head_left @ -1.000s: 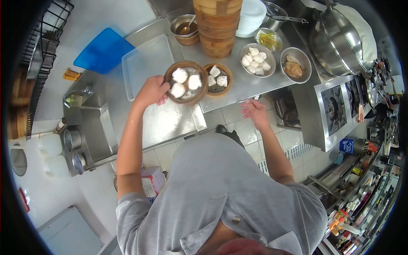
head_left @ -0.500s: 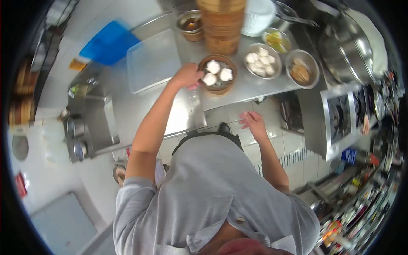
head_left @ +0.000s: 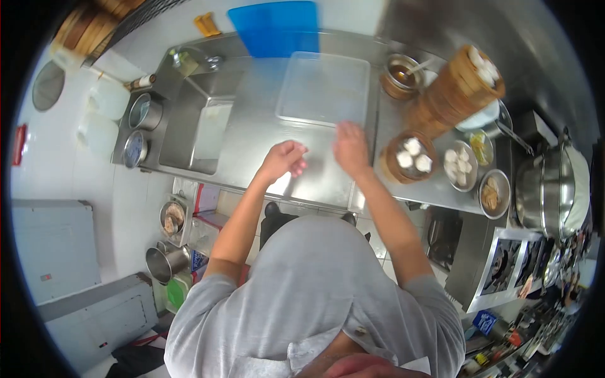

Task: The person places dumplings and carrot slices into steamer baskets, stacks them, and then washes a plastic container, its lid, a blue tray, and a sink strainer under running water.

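Over the steel counter (head_left: pixel 252 145), my left hand (head_left: pixel 285 161) is held with loosely curled fingers apart and nothing in them. My right hand (head_left: pixel 351 149) is smeared by motion, its fingertips at the front right corner of a translucent plastic tray (head_left: pixel 323 88); whether it grips anything I cannot tell. Just right of that hand stands a small round bamboo steamer (head_left: pixel 398 174) holding three white buns (head_left: pixel 413 147). Behind it rises a tall stack of bamboo steamers (head_left: pixel 444 94), with more white pieces on top.
A sink (head_left: pixel 173 142) is set into the counter's left part. Behind the tray stands a blue board (head_left: pixel 277 28). Rightward are a bowl of white pieces (head_left: pixel 460 167), a bowl of tan food (head_left: pixel 495 192), a pot of brown liquid (head_left: pixel 401 72), a large steel pot (head_left: pixel 545 189) and a stove (head_left: pixel 504 261).
The view has turned left, toward the sink. My left hand has come off the small steamer's rim and moved left; my right hand has come up from my side to over the counter.
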A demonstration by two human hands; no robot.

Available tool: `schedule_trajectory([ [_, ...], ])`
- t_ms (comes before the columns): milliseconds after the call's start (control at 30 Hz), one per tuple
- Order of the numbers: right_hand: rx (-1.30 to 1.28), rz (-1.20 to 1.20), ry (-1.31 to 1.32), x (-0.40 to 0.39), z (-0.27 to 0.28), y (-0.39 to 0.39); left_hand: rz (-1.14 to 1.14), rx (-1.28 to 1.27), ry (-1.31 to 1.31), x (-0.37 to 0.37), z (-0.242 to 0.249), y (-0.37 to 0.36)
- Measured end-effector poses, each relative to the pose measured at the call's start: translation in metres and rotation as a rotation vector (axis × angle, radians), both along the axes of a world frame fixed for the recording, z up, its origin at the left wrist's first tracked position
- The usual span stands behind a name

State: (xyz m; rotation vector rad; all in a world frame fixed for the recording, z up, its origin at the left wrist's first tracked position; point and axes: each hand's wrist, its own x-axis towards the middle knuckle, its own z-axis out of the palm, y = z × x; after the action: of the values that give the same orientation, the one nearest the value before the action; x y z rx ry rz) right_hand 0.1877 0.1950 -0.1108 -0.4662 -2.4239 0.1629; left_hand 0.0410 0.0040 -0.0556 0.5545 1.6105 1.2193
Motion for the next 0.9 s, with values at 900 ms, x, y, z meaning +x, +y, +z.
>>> schedule_trajectory([
  [900, -1.426, 0.058, 0.000, -0.545, -0.009, -0.150, 0.493, -0.082, 0.769, -0.434, 0.047, -0.329],
])
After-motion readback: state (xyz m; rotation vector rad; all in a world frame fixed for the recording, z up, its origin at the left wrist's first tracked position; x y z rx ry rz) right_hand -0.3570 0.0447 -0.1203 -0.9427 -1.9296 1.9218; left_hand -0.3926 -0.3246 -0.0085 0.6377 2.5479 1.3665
